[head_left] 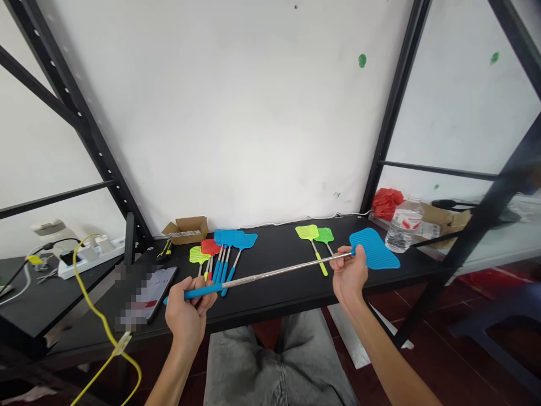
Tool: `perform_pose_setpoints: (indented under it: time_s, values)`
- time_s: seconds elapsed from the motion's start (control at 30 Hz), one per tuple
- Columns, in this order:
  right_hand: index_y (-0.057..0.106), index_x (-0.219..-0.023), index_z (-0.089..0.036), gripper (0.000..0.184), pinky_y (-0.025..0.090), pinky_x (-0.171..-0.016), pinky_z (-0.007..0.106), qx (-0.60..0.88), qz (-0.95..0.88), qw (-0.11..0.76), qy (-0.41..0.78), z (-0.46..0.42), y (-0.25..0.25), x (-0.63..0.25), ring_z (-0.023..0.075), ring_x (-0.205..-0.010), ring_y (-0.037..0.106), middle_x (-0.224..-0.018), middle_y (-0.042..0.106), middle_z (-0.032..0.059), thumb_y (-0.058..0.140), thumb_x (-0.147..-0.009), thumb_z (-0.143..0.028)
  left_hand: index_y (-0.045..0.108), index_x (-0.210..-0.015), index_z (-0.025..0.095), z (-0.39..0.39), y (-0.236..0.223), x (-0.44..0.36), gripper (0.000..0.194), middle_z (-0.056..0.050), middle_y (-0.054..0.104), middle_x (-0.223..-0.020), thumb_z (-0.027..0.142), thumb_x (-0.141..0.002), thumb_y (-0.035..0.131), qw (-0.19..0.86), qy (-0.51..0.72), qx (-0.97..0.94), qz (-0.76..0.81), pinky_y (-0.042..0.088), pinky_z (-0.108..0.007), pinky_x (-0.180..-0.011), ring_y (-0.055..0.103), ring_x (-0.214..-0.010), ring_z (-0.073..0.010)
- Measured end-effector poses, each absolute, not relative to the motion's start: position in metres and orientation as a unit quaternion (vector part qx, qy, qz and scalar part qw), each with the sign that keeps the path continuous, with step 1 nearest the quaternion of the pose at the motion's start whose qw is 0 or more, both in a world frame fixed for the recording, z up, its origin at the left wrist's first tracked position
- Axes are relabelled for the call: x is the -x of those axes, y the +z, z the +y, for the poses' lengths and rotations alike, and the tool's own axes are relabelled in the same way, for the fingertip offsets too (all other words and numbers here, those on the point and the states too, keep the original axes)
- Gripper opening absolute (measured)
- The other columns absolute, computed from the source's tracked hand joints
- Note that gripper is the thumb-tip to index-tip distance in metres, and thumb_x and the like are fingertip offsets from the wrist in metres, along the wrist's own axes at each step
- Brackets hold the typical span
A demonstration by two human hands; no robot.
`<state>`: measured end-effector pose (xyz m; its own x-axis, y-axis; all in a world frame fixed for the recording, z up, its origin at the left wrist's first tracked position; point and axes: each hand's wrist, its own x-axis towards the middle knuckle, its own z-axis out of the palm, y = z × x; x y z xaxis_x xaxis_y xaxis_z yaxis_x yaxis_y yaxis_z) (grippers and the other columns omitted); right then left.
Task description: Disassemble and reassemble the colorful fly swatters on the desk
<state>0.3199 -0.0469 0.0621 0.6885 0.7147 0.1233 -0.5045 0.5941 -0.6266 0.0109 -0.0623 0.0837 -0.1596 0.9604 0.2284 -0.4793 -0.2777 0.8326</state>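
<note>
A blue fly swatter (376, 248) with a long extended metal rod spans between my hands above the front of the black shelf. My left hand (188, 307) is closed round its blue handle. At the other end, my right hand (350, 273) grips the rod where it meets the blue mesh head. Behind the left hand lie several blue fly swatters (243, 241), a red fly swatter (210, 247) and a yellow one (198, 255), their handles toward me. Farther right rest a yellow-green fly swatter (307, 232) and a green fly swatter (325, 234).
A phone (156, 290) lies on the black shelf (274, 296) at left, near a yellow cable (91, 301) and white power strip (95, 256). An open cardboard box (186, 230) sits at the back. A water bottle (403, 225) stands at right, beside a red plastic bag (386, 203).
</note>
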Motion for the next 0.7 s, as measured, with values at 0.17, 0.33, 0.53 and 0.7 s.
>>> perform_pose_setpoints:
  time_s: [0.17, 0.33, 0.53, 0.7]
  values:
    - [0.057, -0.064, -0.019, 0.049, 0.029, -0.043, 0.025, 0.333, -0.188, 0.852, 0.358, -0.053, 0.056, -0.284, 0.0093, -0.038, 0.037, -0.041, 0.039, -0.0049, 0.045, -0.092, -0.057, 0.029, -0.047, 0.022, -0.066, 0.07, -0.036, 0.046, 0.004, 0.022, -0.038, 0.036, -0.089, 0.041, 0.531, 0.669, -0.418, 0.308, 0.023, -0.028, -0.043, 0.024, -0.037, -0.0105]
    - [0.06, -0.068, -0.018, 0.051, 0.029, -0.044, 0.025, 0.347, -0.262, 0.814, 0.385, -0.061, 0.045, -0.248, 0.01, -0.039, 0.038, -0.042, 0.042, -0.0045, 0.048, -0.09, -0.062, 0.031, -0.051, 0.022, -0.074, 0.051, -0.065, 0.046, 0.005, 0.027, -0.038, 0.04, -0.093, 0.036, 0.543, 0.581, -0.515, 0.319, 0.02, -0.026, -0.044, 0.022, -0.038, -0.0093]
    - [0.067, -0.073, -0.015, 0.052, 0.03, -0.045, 0.026, 0.351, -0.296, 0.807, 0.371, -0.065, 0.058, -0.262, 0.01, -0.043, 0.04, -0.047, 0.046, -0.0027, 0.051, -0.088, -0.063, 0.034, -0.052, 0.021, -0.067, 0.059, -0.046, 0.05, 0.005, 0.029, -0.038, 0.044, -0.097, 0.034, 0.503, 0.533, -0.586, 0.347, 0.021, -0.026, -0.046, 0.023, -0.039, -0.0091]
    - [0.069, -0.073, -0.014, 0.052, 0.03, -0.045, 0.026, 0.356, -0.277, 0.816, 0.362, -0.065, 0.066, -0.273, 0.0103, -0.043, 0.039, -0.046, 0.046, -0.0023, 0.054, -0.085, -0.062, 0.032, -0.052, 0.022, -0.07, 0.066, -0.036, 0.05, 0.005, 0.027, -0.041, 0.047, -0.095, 0.04, 0.459, 0.528, -0.6, 0.388, 0.023, -0.026, -0.047, 0.024, -0.042, -0.0096]
